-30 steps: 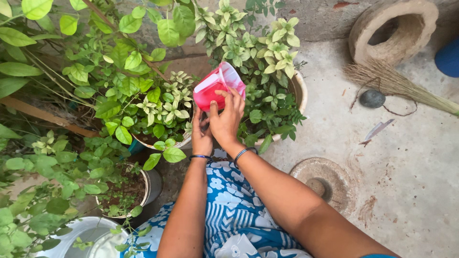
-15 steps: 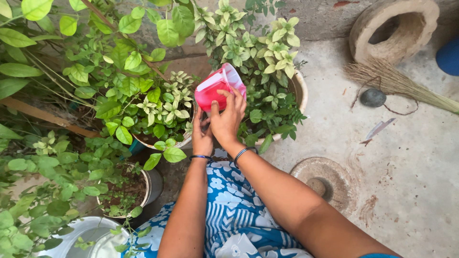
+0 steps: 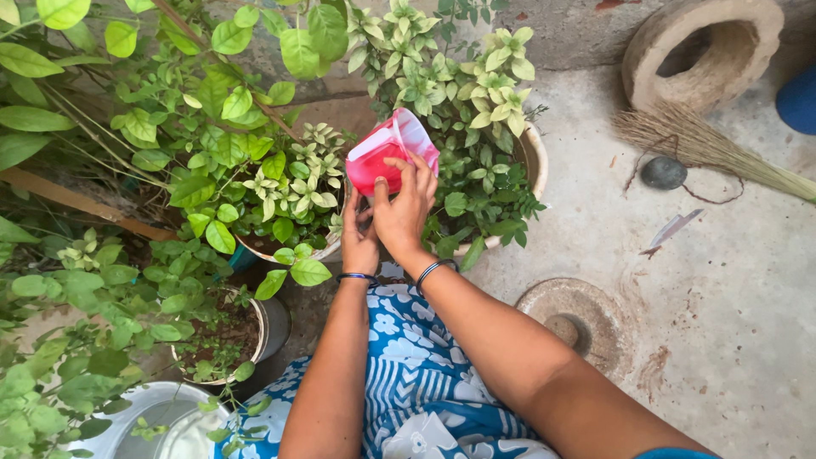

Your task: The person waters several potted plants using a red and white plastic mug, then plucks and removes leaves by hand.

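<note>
Head view: both hands (image 3: 387,217) clasped on tilted pink mug (image 3: 387,153) above leafy pot (image 3: 531,157).

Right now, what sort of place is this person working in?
Probably an outdoor home courtyard or patio garden: potted plants crowd a rough concrete floor, and a straw broom lies by it. Both hands hold a pink jug over the pots.

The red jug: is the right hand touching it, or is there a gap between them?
Touching. In the head view the right hand lies on the red jug, its fingers curled over the jug's side with no gap visible.
</note>
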